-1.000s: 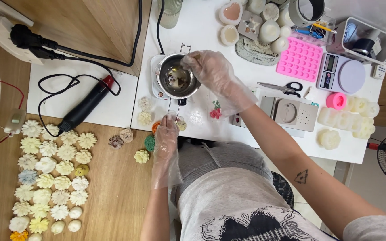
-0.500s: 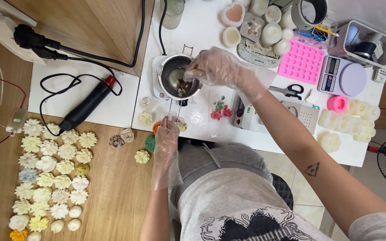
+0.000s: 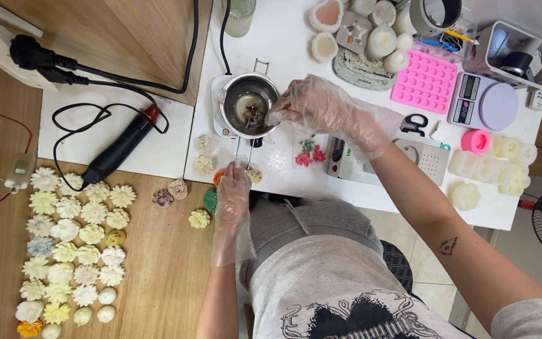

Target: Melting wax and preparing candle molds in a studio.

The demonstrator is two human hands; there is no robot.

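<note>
A small steel melting pot sits on a white hot plate on the white table, with clear liquid and a dark lump inside. My left hand, in a clear plastic glove, grips the pot's thin wire handle at the table's near edge. My right hand, also gloved, rests at the pot's right rim with fingers pinched together and pointed into the pot. What it pinches is hidden.
Flower-shaped wax pieces lie in rows on the wooden board at left. A black heat gun lies on a white sheet. Right of the pot are scissors, a pink silicone mould, a digital scale and white moulds.
My right hand has slid from over the pot to its right rim, and the forearm has swung rightward. Small red and green pieces on the table came into view. My left hand stayed put.
</note>
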